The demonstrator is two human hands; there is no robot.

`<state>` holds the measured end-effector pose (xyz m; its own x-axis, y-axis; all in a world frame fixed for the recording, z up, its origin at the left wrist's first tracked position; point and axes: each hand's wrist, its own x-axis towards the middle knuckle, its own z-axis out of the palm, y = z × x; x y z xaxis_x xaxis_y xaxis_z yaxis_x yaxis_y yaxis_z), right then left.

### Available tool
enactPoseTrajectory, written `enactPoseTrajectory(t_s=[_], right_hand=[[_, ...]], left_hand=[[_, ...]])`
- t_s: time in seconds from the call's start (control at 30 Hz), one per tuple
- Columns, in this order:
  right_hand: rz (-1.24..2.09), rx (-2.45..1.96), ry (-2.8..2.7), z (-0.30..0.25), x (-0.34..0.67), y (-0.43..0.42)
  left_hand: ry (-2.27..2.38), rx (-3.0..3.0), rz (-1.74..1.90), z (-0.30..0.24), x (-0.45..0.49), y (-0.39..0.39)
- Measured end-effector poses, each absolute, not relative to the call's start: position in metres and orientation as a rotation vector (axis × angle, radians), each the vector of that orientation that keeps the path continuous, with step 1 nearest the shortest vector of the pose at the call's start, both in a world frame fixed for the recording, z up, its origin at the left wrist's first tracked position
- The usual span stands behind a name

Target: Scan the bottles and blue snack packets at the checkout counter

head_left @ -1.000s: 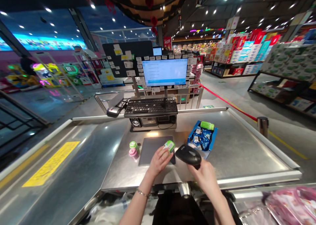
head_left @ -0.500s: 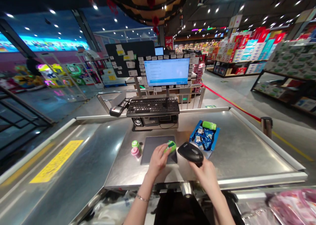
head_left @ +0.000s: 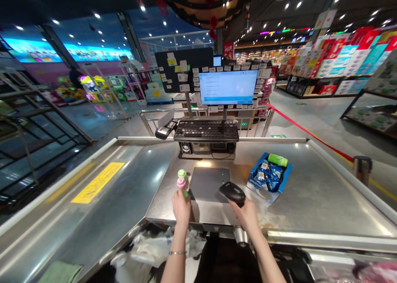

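Observation:
My left hand (head_left: 181, 207) is closed around a small green bottle, of which only a tip (head_left: 186, 193) shows above the fingers. It sits just below two small bottles, one green (head_left: 182, 174) and one pink (head_left: 181, 182), standing left of the grey scanner plate (head_left: 207, 183). My right hand (head_left: 247, 215) grips a black handheld barcode scanner (head_left: 232, 191) over the plate's right edge. A blue box (head_left: 269, 176) of wrapped sweets with a green bottle (head_left: 278, 160) on top lies to the right.
A keyboard (head_left: 206, 131) and a lit till screen (head_left: 228, 87) stand behind the plate on the steel counter (head_left: 313, 196). A yellow strip (head_left: 97, 182) marks the belt at left. Shop shelves (head_left: 325, 63) fill the right background. A green cloth (head_left: 58, 272) lies at bottom left.
My left hand moved the green bottle leftward from over the scanner plate to beside the two standing bottles. The scanner in my right hand dropped lower. My view turned left.

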<state>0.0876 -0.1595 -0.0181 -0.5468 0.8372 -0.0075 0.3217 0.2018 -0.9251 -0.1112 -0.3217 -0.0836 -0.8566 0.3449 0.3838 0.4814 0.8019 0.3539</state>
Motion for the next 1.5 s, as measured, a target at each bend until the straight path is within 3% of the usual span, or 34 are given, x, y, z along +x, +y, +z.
enactPoseTrajectory(t_s=[0.43, 0.83, 1.07, 1.3, 1.4, 1.5], right_hand=[[1.326, -1.084, -1.869, -0.020, 0.091, -0.153], [1.063, -1.240, -1.442, 0.004, 0.158, -0.090], [0.955, -1.273, -1.361, 0.002, 0.188, -0.065], [0.946, -1.251, -1.319, -0.006, 0.199, -0.057], [0.997, -1.286, -1.313, -0.007, 0.200, -0.056], [1.026, -1.302, -1.309, -0.005, 0.200, -0.057]], left_hand=[[-2.410, -0.689, -0.833, -0.061, -0.120, -0.299], [-2.167, -1.806, -1.371, -0.022, 0.008, -0.090], [-2.283, -1.794, -0.940, -0.002, 0.011, 0.031], [-2.222, -1.984, -0.597, -0.006, 0.011, 0.056], [-2.230, -1.960, -0.791, -0.005, 0.012, 0.056], [-2.269, -1.857, -1.329, -0.003, 0.009, 0.050]])
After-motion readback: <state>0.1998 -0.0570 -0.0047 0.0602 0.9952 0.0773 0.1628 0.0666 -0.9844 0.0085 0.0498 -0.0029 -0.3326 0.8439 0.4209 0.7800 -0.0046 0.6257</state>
